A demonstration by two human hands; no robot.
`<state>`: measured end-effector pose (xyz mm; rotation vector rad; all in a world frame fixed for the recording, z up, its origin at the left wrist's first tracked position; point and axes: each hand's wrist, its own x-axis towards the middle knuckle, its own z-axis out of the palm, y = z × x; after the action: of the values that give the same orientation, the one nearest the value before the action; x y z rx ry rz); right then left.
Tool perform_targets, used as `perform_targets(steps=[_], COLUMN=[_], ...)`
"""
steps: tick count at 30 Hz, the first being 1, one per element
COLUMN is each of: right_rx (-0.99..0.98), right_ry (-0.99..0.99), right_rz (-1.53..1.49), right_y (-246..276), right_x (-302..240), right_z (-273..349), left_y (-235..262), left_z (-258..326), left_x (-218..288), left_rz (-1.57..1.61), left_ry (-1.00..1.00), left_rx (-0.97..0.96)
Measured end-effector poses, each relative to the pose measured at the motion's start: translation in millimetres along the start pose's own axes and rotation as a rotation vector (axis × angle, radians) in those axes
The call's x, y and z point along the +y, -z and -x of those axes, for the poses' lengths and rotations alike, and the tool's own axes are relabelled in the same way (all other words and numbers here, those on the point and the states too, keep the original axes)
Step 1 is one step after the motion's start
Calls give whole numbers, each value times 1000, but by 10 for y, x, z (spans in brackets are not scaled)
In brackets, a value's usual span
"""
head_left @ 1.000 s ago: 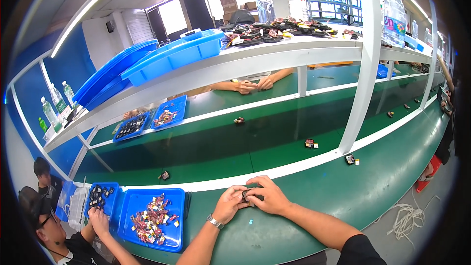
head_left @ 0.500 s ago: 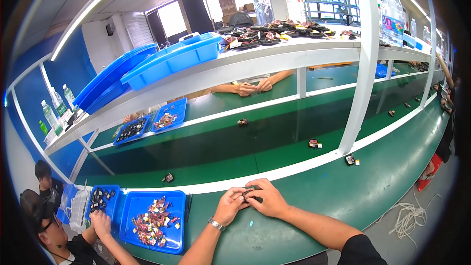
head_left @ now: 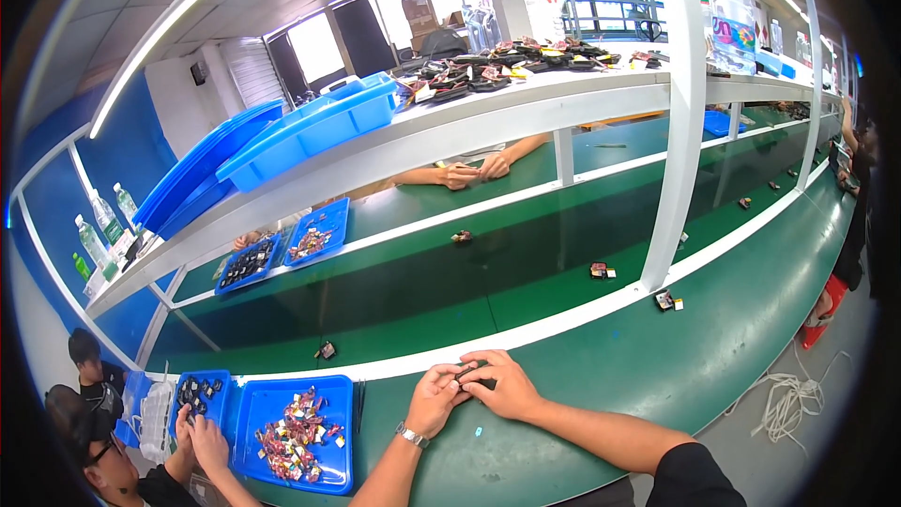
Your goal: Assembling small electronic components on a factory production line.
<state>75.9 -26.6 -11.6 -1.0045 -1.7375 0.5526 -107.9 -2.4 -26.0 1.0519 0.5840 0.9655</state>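
Above the green bench (head_left: pixel 572 385), my left hand (head_left: pixel 435 402) and my right hand (head_left: pixel 507 387) meet. Both are closed on a small black plastic part (head_left: pixel 464 375), held between the fingertips. The fingers cover most of it, so its exact kind does not show. A metal-banded watch sits on my left wrist. To the left of my hands is a blue tray (head_left: pixel 343 479) with a heap of small red-and-white pieces with yellow bits (head_left: pixel 296 437). Beyond it, a smaller blue tray (head_left: pixel 218 418) holds black parts (head_left: pixel 199 390).
A person's hands (head_left: pixel 202 441) work beside the trays at left. Small assemblies lie on the dark green belt (head_left: pixel 526 286), and one black assembly (head_left: pixel 664 300) sits near the white post (head_left: pixel 674 131). Overhead, a shelf carries blue bins (head_left: pixel 310 131) and piled black parts (head_left: pixel 507 66). Another person's hands (head_left: pixel 479 171) are across.
The view has shifted slightly. My hands stay together on the black part, with the right fingers a little changed in position. The hands of the person at left have moved and turned.
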Motion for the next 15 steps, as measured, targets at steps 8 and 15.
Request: perform_targets(steps=[8, 15], right_rx=[11, 15], right_ry=[70, 9], right_rz=[76, -5], right_y=[-1, -15], right_x=[-77, -45], right_z=[-4, 11], left_y=[26, 19], left_z=[14, 18], left_x=[-34, -26], left_rz=[41, 50], left_ry=[-59, -39], left_rx=[-3, 16])
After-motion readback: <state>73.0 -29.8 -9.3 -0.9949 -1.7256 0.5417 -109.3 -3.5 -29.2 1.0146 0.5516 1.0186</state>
